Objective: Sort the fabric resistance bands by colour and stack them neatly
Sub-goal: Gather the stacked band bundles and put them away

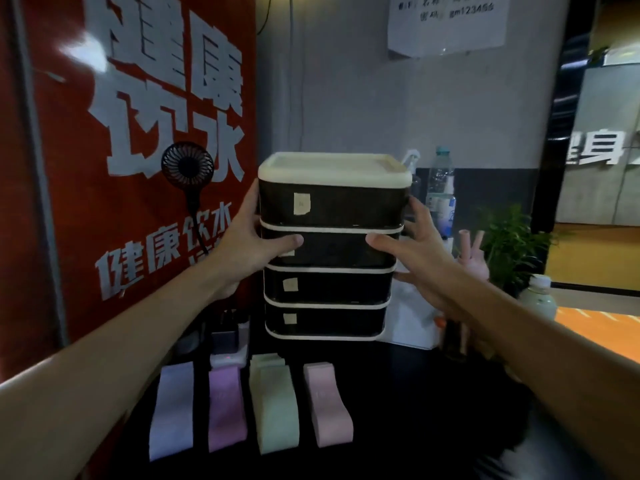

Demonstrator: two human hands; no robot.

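The left hand and right hand clasped opposite sides of the drawer unit; its four dark drawers hid their contents.

Matt fabric bands; glossy dark plastic drawer unit.

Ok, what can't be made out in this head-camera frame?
Head view only:
Inside the drawer unit: dark fronts hide the contents.
Paper label on the top drawer: too small and blurred to read.
Bands per pile, such as the green pile: layers merge from above.
Fingers of the left hand and right hand: mostly behind the unit.
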